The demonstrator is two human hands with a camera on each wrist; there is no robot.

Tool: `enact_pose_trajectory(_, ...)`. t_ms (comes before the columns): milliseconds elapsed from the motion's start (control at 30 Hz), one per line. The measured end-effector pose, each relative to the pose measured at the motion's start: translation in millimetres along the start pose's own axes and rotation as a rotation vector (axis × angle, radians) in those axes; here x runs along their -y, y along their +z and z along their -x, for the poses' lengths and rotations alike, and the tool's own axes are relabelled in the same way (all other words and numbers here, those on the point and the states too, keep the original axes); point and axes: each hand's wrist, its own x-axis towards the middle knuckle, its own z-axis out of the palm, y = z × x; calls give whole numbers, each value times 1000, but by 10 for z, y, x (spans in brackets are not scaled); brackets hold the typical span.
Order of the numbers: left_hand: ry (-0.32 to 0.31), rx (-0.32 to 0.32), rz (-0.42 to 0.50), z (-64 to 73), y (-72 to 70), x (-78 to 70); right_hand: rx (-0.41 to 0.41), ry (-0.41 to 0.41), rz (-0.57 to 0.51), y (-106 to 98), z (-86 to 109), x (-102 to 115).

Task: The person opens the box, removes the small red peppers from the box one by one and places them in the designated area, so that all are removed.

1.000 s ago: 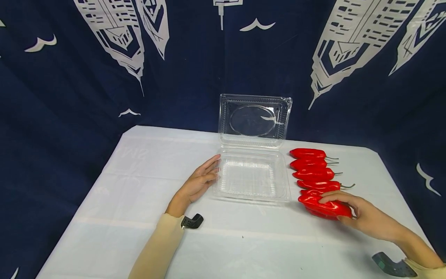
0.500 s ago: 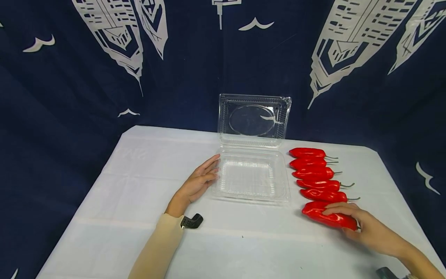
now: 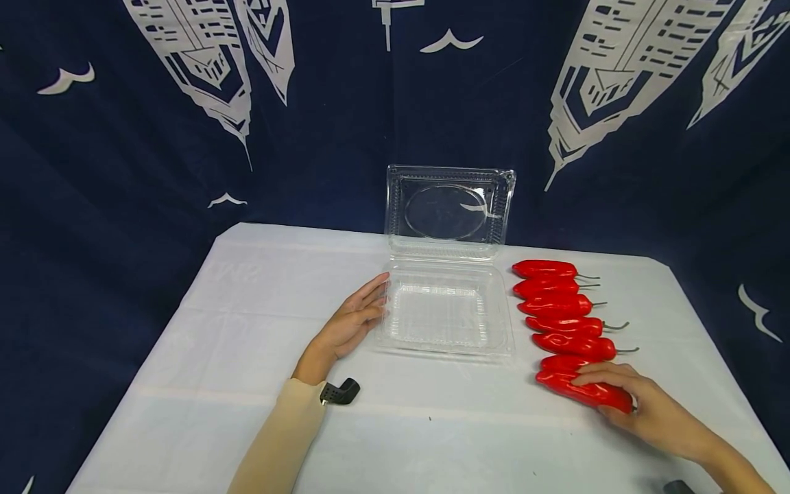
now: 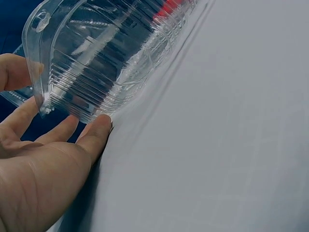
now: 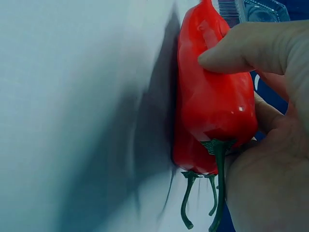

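My right hand (image 3: 648, 408) grips a plump red pepper (image 3: 586, 391) at the near end of a row of red peppers. Seen from the right wrist, the thumb presses on the held pepper (image 5: 217, 101), whose green stem hangs down. Another red pepper (image 5: 186, 152) lies close beneath or beside it, partly covered. My left hand (image 3: 345, 329) rests its extended fingers against the left side of a clear plastic clamshell box (image 3: 444, 346). In the left wrist view, fingertips (image 4: 99, 125) touch the ribbed wall of the box (image 4: 91, 82).
Several red peppers (image 3: 555, 307) lie side by side to the right of the box, stems pointing right. The box's lid (image 3: 447, 213) stands upright at the back. A dark blue patterned cloth (image 3: 345, 130) hangs behind the white table (image 3: 259, 288).
My right hand has moved toward the near edge and slightly right with the pepper, exposing more of the peppers behind it. My left hand has stayed at the box.
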Motion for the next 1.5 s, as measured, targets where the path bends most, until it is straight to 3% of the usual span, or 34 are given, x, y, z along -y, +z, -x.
enact_pose_trajectory(367,2,7,-15,11,-6,-6,-54,5,50,48,4,34)
enact_pose_trajectory(633,5,5,-11,13,-16,-7,-67,40,209,82,-22,85)
enact_pose_trajectory(933,1,-1,-6,34,-6,-13,-90,39,232,103,4,53)
enact_pose_trajectory(1167,8,14,-12,14,-2,-18,-109,14,318,100,47,17)
enact_pose_trajectory(1500,8,18,-15,-3,-13,-13,-146,-33,350,75,67,-47)
